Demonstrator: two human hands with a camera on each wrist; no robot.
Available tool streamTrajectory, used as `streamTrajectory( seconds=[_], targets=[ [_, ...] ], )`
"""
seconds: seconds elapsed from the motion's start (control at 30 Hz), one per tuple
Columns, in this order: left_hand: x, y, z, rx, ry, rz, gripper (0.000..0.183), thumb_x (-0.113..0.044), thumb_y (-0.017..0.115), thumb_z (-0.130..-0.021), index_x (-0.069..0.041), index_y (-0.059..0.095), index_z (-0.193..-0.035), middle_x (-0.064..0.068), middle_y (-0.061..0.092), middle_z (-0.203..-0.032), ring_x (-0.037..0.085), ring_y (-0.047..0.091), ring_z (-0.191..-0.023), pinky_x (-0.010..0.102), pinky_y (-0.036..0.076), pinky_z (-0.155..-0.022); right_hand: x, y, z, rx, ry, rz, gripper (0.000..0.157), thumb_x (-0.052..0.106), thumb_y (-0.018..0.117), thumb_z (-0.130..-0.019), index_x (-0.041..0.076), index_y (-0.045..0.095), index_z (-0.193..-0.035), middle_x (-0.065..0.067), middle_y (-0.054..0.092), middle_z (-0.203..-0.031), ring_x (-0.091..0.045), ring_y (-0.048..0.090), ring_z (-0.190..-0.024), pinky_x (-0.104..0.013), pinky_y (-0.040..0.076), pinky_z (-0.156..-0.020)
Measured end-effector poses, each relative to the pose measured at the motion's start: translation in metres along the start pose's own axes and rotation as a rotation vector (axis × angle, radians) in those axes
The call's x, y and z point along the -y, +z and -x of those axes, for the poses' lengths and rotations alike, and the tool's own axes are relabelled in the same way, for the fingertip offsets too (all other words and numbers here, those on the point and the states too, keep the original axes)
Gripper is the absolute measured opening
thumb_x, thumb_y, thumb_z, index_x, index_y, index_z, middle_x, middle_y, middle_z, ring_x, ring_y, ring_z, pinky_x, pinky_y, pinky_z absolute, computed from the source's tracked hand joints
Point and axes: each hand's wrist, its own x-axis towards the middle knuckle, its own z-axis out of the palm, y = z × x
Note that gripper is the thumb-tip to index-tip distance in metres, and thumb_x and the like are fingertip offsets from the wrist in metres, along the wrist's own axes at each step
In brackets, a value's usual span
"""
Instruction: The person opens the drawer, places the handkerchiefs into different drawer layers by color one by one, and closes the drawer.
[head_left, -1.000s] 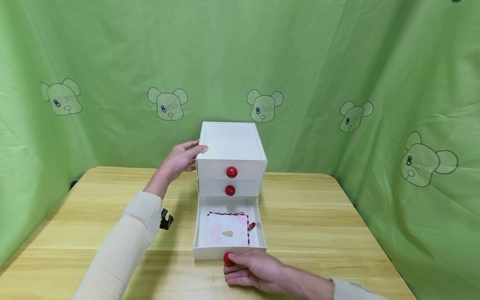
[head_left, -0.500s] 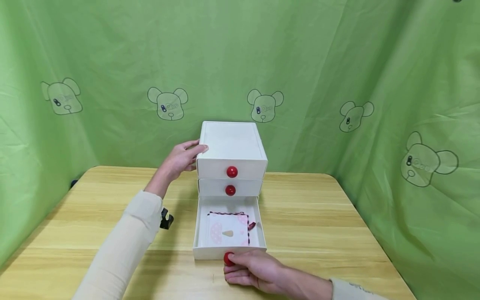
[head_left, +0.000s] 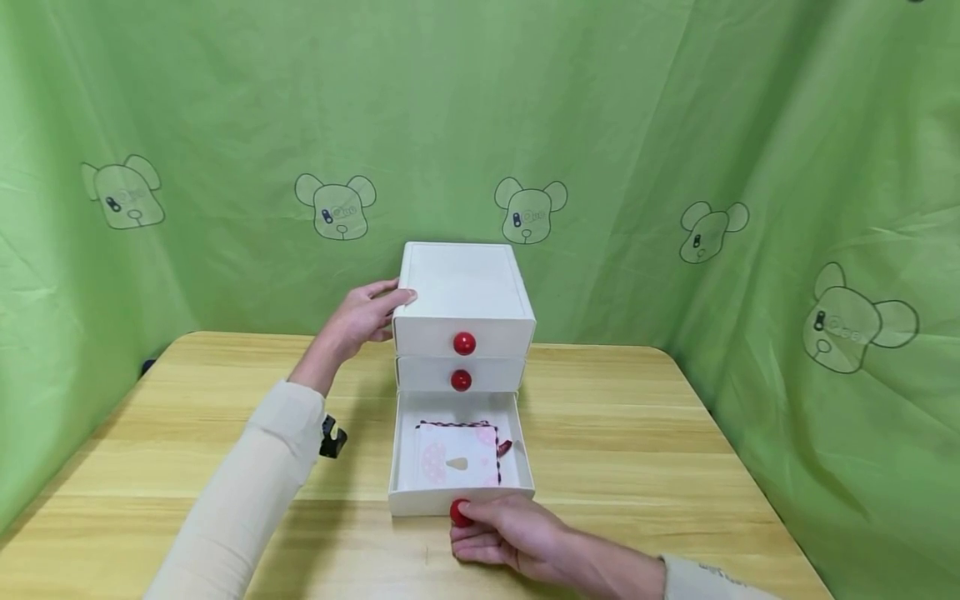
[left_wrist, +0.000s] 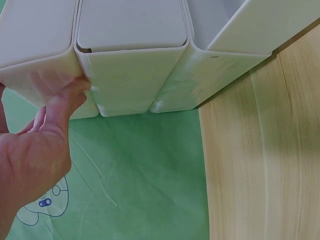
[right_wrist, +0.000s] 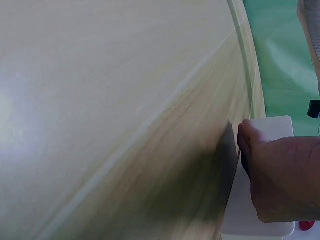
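Note:
A white drawer cabinet (head_left: 463,283) stands on the table with two shut drawers above a pulled-out bottom drawer (head_left: 420,503). My left hand (head_left: 362,317) rests against its upper left side, thumb on the top edge and fingers along the side wall. In the left wrist view, fingers of that left hand (left_wrist: 37,155) touch the cabinet's side. My right hand (head_left: 517,533) pinches the red round knob (head_left: 459,513) of the bottom drawer between thumb and fingers. Inside that drawer lies a white-and-pink patterned, flat square item (head_left: 472,454) with a dark twisted border and a small dark red tab.
Red knobs also sit on the top drawer (head_left: 464,342) and the middle drawer (head_left: 461,380). Green cloth (head_left: 435,100) printed with bear heads hangs behind and around the wooden table (head_left: 622,450). A black strap piece (head_left: 332,437) shows beside the left sleeve.
The bottom drawer has slid slightly inward, away from me, with my right hand moving along on its knob. My left hand has stayed in place on the cabinet.

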Motion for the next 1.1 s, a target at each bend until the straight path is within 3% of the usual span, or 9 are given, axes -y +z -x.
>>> streamTrajectory(
  seconds=[0.4,0.73,0.83,0.97,1.1],
  targets=[
    [0.000,0.001,-0.001,0.025,-0.010,0.000,0.080,-0.047,0.070,-0.083,-0.022,0.033,-0.149,0.008,0.059,-0.127,0.024,0.059,-0.111,0.033,0.055,-0.085,0.015,-0.004,-0.015,-0.039,-0.021,-0.003,0.035,0.016,0.059,-0.094,-0.009,0.056,-0.118,-0.025,0.065,-0.103,-0.028,0.069,-0.088,-0.038,0.055,-0.086],
    [-0.002,0.001,-0.002,0.034,-0.029,-0.007,0.074,-0.043,0.065,-0.088,-0.023,0.029,-0.150,0.008,0.056,-0.130,0.020,0.059,-0.105,0.032,0.056,-0.083,0.019,-0.011,-0.034,-0.073,-0.030,-0.031,0.037,0.016,0.058,-0.094,-0.009,0.054,-0.121,-0.029,0.064,-0.105,-0.033,0.068,-0.091,-0.039,0.055,-0.087],
    [-0.010,0.002,0.007,0.037,-0.028,-0.015,0.073,-0.040,0.064,-0.090,-0.020,0.028,-0.150,0.010,0.056,-0.131,0.021,0.059,-0.105,0.031,0.055,-0.083,0.021,-0.012,-0.039,-0.069,-0.036,-0.026,0.038,0.017,0.058,-0.095,-0.009,0.053,-0.121,-0.029,0.063,-0.106,-0.033,0.069,-0.091,-0.040,0.055,-0.087],
    [-0.009,0.002,0.008,0.036,-0.016,-0.006,0.076,-0.042,0.067,-0.087,-0.020,0.029,-0.150,0.010,0.055,-0.133,0.023,0.058,-0.111,0.031,0.055,-0.085,0.023,-0.011,-0.042,-0.055,-0.038,-0.015,0.038,0.018,0.059,-0.094,-0.009,0.054,-0.120,-0.030,0.064,-0.106,-0.031,0.069,-0.089,-0.040,0.055,-0.086],
    [0.000,0.001,-0.001,0.019,-0.012,0.003,0.079,-0.046,0.069,-0.084,-0.021,0.032,-0.149,0.008,0.056,-0.131,0.023,0.059,-0.111,0.032,0.056,-0.085,0.024,-0.011,-0.044,-0.050,-0.046,-0.020,0.040,0.017,0.060,-0.093,-0.010,0.053,-0.121,-0.030,0.064,-0.105,-0.031,0.069,-0.089,-0.040,0.055,-0.086]
  ],
)
